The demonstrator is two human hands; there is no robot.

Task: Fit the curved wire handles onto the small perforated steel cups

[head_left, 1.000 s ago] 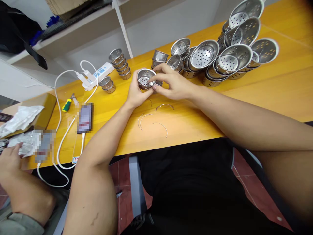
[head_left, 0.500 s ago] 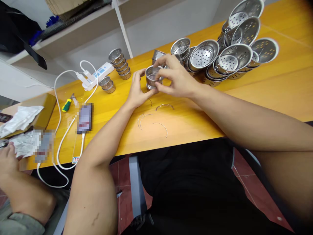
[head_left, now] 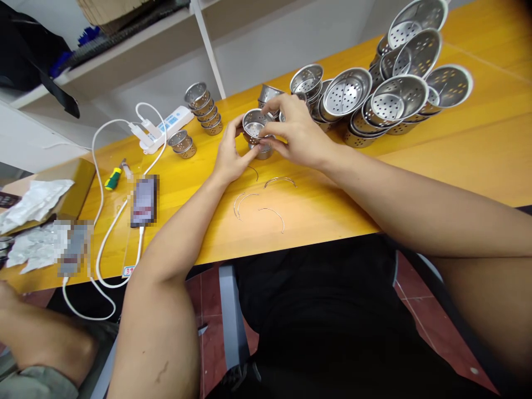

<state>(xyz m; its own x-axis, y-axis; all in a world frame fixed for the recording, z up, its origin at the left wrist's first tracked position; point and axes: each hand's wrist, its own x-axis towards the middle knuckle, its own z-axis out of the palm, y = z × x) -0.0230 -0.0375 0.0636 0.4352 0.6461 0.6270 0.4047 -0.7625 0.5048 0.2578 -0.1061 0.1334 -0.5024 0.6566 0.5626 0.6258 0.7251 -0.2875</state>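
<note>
A small perforated metal cup [head_left: 254, 127] is tilted between my hands, its open top facing me. My left hand [head_left: 231, 155] grips its left side, thumb at the lower front. On the right, my right hand [head_left: 291, 130] pinches the cup's rim and front with thumb and fingers. Just below sits another metal cup [head_left: 262, 152], partly hidden by my fingers. Several thin curved wires lie on the table in front of my hands, among them a bent wire [head_left: 280, 179] and a single arc [head_left: 274, 211].
Stacked perforated cups [head_left: 384, 105] crowd the right back. Smaller cup stacks [head_left: 203, 108] stand left, near a power strip [head_left: 170, 128] with white cables. A phone [head_left: 143, 200], a green-yellow screwdriver [head_left: 113, 178] and a box [head_left: 75, 191] lie farther left. Another person's arm [head_left: 45, 332] is at lower left.
The held cup has shifted slightly left and tipped toward me, showing its holed bottom and more of the cup below. The other person's hand has drawn back from the plastic bags.
</note>
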